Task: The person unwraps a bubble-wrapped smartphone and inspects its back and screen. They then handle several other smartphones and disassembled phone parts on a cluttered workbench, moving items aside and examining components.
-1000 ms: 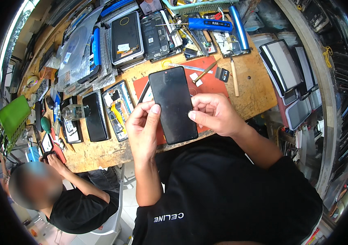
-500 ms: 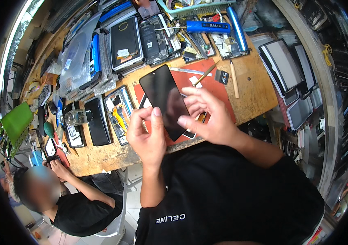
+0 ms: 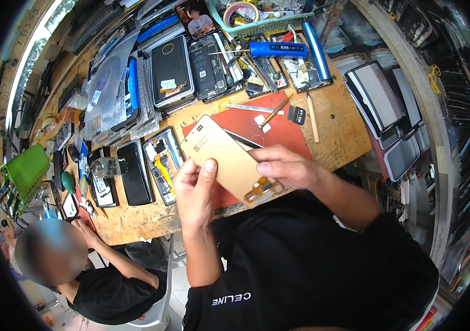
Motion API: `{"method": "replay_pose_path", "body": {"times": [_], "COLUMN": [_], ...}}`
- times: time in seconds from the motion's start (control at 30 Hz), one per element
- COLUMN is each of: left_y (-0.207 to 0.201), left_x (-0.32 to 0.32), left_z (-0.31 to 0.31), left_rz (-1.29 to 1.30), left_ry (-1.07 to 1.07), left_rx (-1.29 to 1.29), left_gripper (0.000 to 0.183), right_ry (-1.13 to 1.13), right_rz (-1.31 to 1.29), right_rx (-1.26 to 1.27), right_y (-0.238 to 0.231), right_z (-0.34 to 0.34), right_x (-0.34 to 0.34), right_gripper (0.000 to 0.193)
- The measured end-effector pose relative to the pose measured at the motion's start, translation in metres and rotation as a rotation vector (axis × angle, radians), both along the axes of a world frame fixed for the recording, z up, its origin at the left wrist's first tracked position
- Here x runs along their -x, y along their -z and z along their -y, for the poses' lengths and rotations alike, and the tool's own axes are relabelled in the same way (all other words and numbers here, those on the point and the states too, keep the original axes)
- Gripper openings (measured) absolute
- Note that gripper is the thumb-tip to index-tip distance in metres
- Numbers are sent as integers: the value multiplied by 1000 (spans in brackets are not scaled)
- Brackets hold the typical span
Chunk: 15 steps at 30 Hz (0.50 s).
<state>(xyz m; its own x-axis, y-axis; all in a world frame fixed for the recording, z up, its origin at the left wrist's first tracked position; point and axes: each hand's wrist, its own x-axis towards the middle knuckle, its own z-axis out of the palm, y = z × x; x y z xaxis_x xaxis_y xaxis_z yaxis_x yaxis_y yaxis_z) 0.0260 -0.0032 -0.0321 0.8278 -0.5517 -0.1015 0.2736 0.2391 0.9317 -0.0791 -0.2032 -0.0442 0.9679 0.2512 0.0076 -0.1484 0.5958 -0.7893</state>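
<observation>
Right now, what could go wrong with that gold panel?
The gold panel could slip: the left hand pinches it near one edge, and its lower end shows close to the front edge of the table, so it might fall. The orange-brown strip at that end looks thin and exposed, with the right hand close by, so it could get creased.

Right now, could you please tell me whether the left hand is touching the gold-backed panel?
Touching: the head view shows the left hand gripping the gold-backed panel at its lower-left edge, thumb laid over the gold face.
</observation>
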Motion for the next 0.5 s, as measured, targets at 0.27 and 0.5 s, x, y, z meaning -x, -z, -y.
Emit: {"method": "replay_pose_path", "body": {"times": [0.27, 0.5], "left_y": [25, 29], "left_x": [-3, 16], "left_z": [-33, -56], "left_rz": [-132, -174], "left_ry": [-221, -308], "left_rx": [56, -65], "left_gripper": [31, 28], "right_ry": [714, 808], "right_rz": [241, 155], "right_rx": [1143, 1667], "right_y": [0, 26], "right_z": [127, 184], "right_x": [-201, -308], "right_gripper": [49, 49]}}
